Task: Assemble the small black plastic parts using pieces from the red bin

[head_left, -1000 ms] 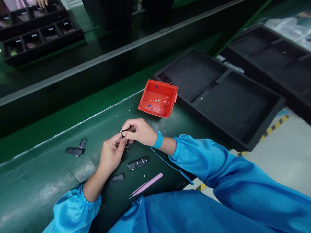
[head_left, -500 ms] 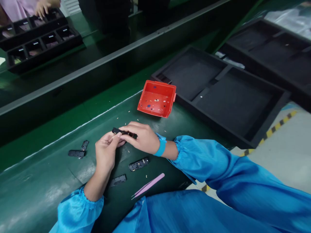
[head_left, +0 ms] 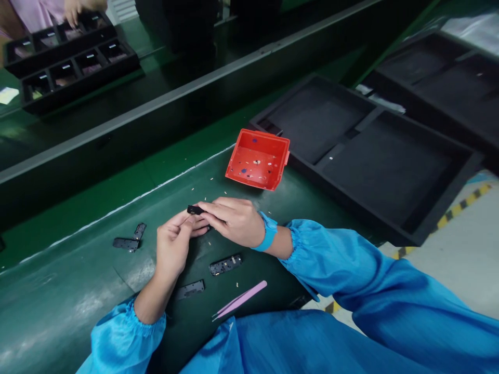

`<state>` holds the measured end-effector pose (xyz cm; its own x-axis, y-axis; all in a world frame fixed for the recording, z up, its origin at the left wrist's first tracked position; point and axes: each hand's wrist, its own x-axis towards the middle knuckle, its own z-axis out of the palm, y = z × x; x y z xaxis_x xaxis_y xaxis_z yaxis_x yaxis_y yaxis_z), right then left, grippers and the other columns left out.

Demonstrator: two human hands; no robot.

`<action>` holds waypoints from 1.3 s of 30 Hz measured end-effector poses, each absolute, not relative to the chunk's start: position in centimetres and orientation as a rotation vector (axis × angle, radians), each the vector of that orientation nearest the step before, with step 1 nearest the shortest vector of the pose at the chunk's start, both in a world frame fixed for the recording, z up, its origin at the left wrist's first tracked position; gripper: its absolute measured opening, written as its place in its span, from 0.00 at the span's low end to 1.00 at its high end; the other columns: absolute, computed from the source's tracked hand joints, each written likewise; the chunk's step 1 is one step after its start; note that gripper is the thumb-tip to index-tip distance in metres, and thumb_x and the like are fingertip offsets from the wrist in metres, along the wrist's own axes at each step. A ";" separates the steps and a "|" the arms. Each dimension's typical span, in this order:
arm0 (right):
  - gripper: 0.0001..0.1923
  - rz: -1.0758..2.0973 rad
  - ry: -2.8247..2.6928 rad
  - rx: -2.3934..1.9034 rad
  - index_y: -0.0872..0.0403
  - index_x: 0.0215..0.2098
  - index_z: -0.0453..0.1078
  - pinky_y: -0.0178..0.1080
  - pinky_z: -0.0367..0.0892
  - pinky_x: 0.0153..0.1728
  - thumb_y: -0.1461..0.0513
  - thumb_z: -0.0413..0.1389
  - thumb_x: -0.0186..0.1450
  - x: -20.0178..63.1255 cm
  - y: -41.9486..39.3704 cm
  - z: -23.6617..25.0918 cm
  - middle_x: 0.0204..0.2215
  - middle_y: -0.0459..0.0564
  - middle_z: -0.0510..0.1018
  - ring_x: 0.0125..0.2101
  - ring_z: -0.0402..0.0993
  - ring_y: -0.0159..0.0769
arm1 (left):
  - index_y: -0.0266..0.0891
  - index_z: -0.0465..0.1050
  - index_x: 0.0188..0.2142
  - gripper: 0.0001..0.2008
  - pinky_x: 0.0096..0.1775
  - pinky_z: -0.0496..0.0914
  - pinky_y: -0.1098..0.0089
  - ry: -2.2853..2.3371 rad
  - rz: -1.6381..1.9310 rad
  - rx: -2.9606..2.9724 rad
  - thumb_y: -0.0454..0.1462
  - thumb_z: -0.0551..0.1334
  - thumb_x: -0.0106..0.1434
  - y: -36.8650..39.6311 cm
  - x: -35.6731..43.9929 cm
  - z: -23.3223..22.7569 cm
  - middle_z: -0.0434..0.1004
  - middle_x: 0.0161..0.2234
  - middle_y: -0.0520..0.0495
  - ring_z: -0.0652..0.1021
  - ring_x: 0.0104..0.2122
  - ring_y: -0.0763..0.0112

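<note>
Both the left hand (head_left: 175, 244) and right hand (head_left: 234, 221) pinch one small black plastic strip (head_left: 194, 210) by fingertips above the dark green bench mat (head_left: 78, 291); a loosened pinch could drop it among the loose specks

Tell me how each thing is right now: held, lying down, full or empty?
small black part: pinched between both hands
left hand: gripping the part
right hand: gripping the part
red bin: open, a few bits inside
pink tweezers: lying untouched
black foam tray: compartments nearly bare

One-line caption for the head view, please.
Both hands, left hand and right hand, pinch a small black part above a green belt, near a red bin.
</note>
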<state>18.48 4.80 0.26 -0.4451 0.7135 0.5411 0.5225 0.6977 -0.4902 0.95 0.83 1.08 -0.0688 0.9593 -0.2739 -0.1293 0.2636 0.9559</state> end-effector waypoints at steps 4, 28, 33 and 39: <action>0.13 0.206 -2.141 -0.900 0.59 0.49 0.76 0.35 0.73 0.35 0.63 0.52 0.74 18.3 4.8 0.0 0.31 0.51 0.80 0.31 0.77 0.33 | 0.36 0.81 0.43 0.15 0.39 0.81 0.67 1.320 1.130 0.879 0.45 0.67 0.64 0.8 0.9 1.1 0.86 0.38 0.43 0.85 0.35 0.64; 0.15 -0.034 -2.379 -0.748 0.59 0.46 0.74 0.38 0.73 0.38 0.66 0.45 0.76 18.3 4.0 1.8 0.41 0.54 0.80 0.38 0.76 0.36 | 0.34 0.81 0.37 0.12 0.29 0.79 0.74 1.333 1.185 0.661 0.39 0.71 0.54 1.0 1.8 1.4 0.84 0.32 0.47 0.84 0.28 0.69; 0.18 -0.044 -2.521 -0.681 0.59 0.39 0.73 0.38 0.70 0.36 0.66 0.42 0.77 19.6 2.7 3.1 0.36 0.54 0.79 0.35 0.74 0.36 | 0.35 0.81 0.39 0.14 0.33 0.79 0.72 1.323 1.047 0.765 0.42 0.72 0.56 -0.9 1.7 2.8 0.84 0.32 0.47 0.84 0.31 0.67; 0.17 0.033 -2.638 -0.728 0.61 0.46 0.71 0.40 0.68 0.37 0.67 0.40 0.76 21.7 0.5 3.9 0.37 0.56 0.80 0.34 0.75 0.37 | 0.40 0.75 0.55 0.23 0.46 0.80 0.60 1.412 0.785 1.278 0.45 0.68 0.62 -4.0 0.0 4.5 0.82 0.48 0.41 0.83 0.44 0.58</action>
